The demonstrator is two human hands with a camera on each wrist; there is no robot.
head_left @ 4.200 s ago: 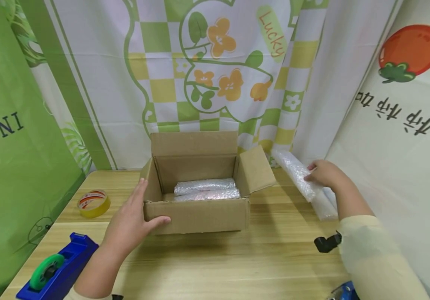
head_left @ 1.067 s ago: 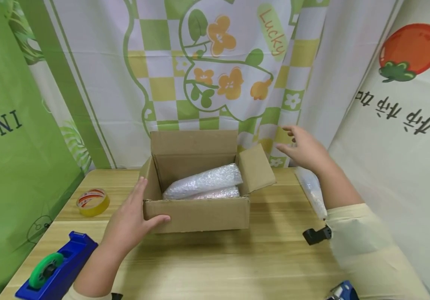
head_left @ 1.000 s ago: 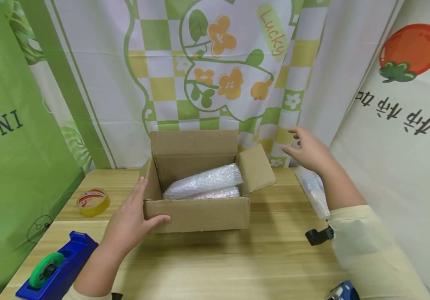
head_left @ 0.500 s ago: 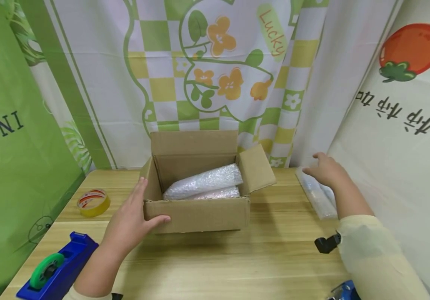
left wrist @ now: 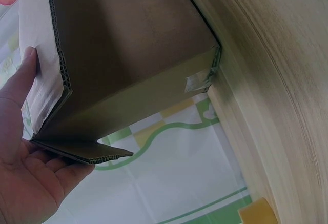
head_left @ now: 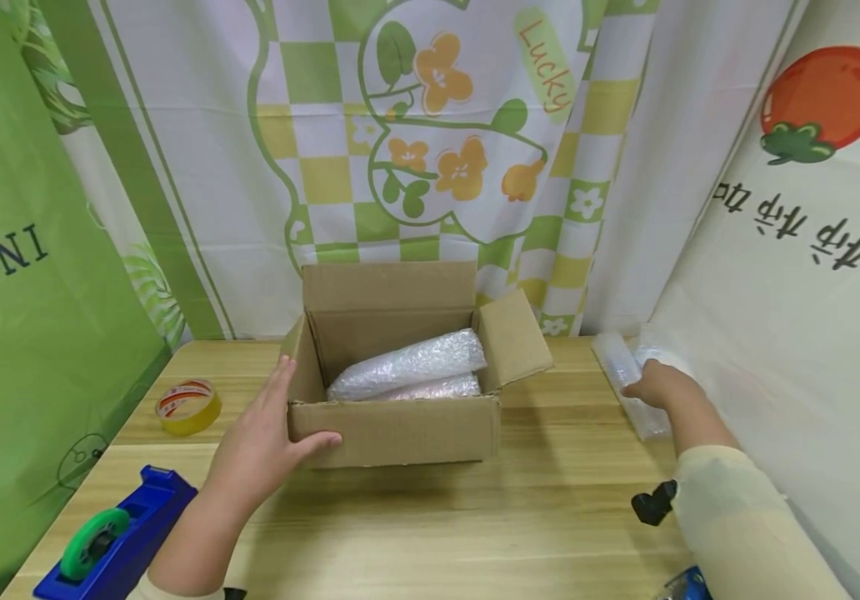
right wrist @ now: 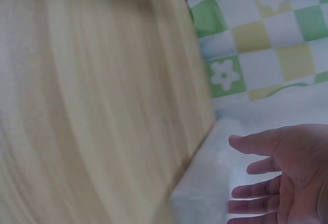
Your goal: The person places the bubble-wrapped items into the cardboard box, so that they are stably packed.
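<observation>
A cardboard box (head_left: 392,433) stands with its top flaps up. My left hand (head_left: 253,446) grips its near left corner; in the left wrist view the thumb (left wrist: 23,73) lies on the front panel and the fingers sit behind the side flap (left wrist: 84,151). Inside, a bubble-wrapped roll (head_left: 411,365) slants across another wrapped roll (head_left: 437,387). At the table's right edge my right hand (head_left: 670,392) is over another bubble-wrapped bundle (head_left: 613,358). Its fingers are spread beside the clear wrap (right wrist: 202,193) in the right wrist view.
A roll of yellow tape (head_left: 188,408) lies left of the box. Nearer is a blue tape dispenser (head_left: 126,533) with a green wheel. A blue object (head_left: 688,585) shows partly at the bottom right. Printed curtains (head_left: 437,167) hang behind the table (head_left: 415,533).
The bubble-wrapped roll my right hand held at the right now lies in the box. That hand released it and moved back right and down to the remaining bundle. My left hand stayed put.
</observation>
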